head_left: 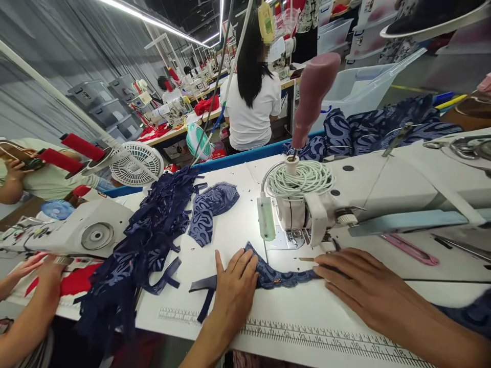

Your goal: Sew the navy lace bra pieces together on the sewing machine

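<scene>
At the bench's left edge, a co-worker's hand (46, 271) rests on red fabric (79, 281) in front of a neighbouring white machine (76, 230). Just right of it, a heap of navy lace pieces (149, 235) runs from the back of the bench (238, 230) to its front edge and spills over. A single navy lace cup (210, 207) lies beside the heap, towards the back.

Near the middle of the front edge, the person's left hand (233, 286) lies flat, palm down with fingers stretched out. It presses on the left end of a navy lace strip (282, 277) and grips nothing. The strip lies flat on the bench between the two hands, just in front of the needle area of the sewing machine (383, 189). A printed ruler scale (307, 335) runs along the front edge beneath it.

The right hand (360, 286) also lies flat with its fingers extended and loose, its fingertips on the strip's right end. Above, a coil of white cord (303, 179) sits on the machine's head under a pink thread cone (312, 97). A pink tool (410, 249) lies further right, under the machine's arm.
</scene>
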Demonstrator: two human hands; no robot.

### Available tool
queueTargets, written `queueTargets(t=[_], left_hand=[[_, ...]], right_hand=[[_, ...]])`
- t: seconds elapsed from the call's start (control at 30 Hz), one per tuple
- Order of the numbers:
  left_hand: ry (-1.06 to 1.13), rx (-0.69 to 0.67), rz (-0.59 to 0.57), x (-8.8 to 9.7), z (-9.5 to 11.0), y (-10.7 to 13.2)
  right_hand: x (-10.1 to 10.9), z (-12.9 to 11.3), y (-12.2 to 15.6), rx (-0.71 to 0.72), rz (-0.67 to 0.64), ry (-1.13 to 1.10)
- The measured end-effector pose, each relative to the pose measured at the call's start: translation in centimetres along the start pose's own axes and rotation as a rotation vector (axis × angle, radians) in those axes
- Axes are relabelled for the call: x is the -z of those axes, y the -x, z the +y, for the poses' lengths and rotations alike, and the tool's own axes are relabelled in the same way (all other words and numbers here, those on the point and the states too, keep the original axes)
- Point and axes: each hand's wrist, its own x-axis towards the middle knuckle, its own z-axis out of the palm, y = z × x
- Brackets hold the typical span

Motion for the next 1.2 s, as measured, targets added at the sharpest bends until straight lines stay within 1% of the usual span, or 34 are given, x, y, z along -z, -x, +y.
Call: queueTargets(t=[0.07, 0.13, 0.2, 0.23, 0.27, 0.3, 0.33, 0.37, 0.4, 0.47, 0.53, 0.57, 0.6, 0.67, 0.77, 0.9, 1.0, 1.03, 1.1, 1.13, 1.17, 1.2], left_hand=[[-0.04, -0.029, -0.034, 0.3, -1.5, 0.1], [-0.097, -0.072, -0.047, 0.6, -3.7, 0.4], [-0.141, -0.101, -0.009, 1.0, -5.7, 0.8], [-0.149, -0.106, 0.025, 1.2, -6.4, 0.9], [-0.147, -0.111, 0.069, 1.4, -6.6, 0.9], [-0.129, -0.122, 0.114, 1.6, -6.2, 0.8], [-0.095, -0.144, 0.166, 1.8, -5.2, 0.7], [-0.046, -0.173, 0.211, 2.0, -3.6, 0.5], [0.015, -0.221, 0.246, 2.1, -1.5, 0.3], [0.144, -0.31, 0.269, 2.0, 3.4, -0.1], [0.202, -0.401, 0.167, 1.3, 7.8, -0.5], [0.2, -0.407, 0.132, 0.8, 9.4, -0.6], [0.194, -0.399, 0.108, 0.2, 10.4, -0.7], [0.166, -0.348, 0.075, -0.8, 11.1, -0.6], [0.128, -0.305, 0.019, -1.6, 10.3, 0.2], [0.109, -0.306, -0.045, -1.1, 9.7, 0.9], [0.132, -0.322, -0.033, -0.4, 10.0, 1.0], [0.16, -0.32, -0.016, -0.2, 10.2, 1.2], [0.289, -0.267, 0.026, 0.1, 11.0, 2.4], [0.395, -0.211, 0.038, 0.1, 11.6, 3.3], [0.527, -0.121, 0.021, 0.0, 12.3, 4.3], [0.686, 0.004, -0.028, -0.1, 13.2, 5.4]], right_hand=[[0.9, 0.1, 2.7, -0.03, -0.017, 0.091], [2.3, 0.1, 6.1, -0.112, -0.007, 0.142], [4.0, -0.2, 9.3, -0.257, 0.017, 0.161], [4.8, -0.6, 10.6, -0.329, 0.029, 0.167], [5.6, -1.1, 11.7, -0.391, 0.04, 0.17], [6.2, -1.6, 12.5, -0.439, 0.052, 0.172], [6.7, -2.1, 13.0, -0.472, 0.061, 0.169], [7.0, -2.6, 13.2, -0.489, 0.072, 0.164], [7.1, -3.1, 13.3, -0.481, 0.082, 0.162], [7.0, -3.8, 13.2, -0.421, 0.083, 0.154], [6.7, -4.3, 12.9, -0.326, 0.052, 0.157], [6.5, -4.4, 12.9, -0.289, 0.032, 0.166], [6.3, -4.4, 13.0, -0.265, 0.012, 0.183], [5.9, -4.5, 13.4, -0.223, -0.011, 0.229], [5.3, -4.8, 14.5, -0.189, -0.017, 0.252], [4.6, -5.4, 15.7, -0.218, 0.012, 0.229], [4.5, -5.5, 15.9, -0.141, 0.028, 0.226], [4.6, -5.6, 15.9, -0.131, 0.029, 0.225], [4.8, -6.0, 15.9, -0.165, 0.027, 0.211], [4.9, -6.3, 15.9, -0.203, 0.026, 0.198], [5.0, -6.8, 16.0, -0.247, 0.022, 0.18], [5.0, -7.3, 16.2, -0.278, 0.021, 0.159]])
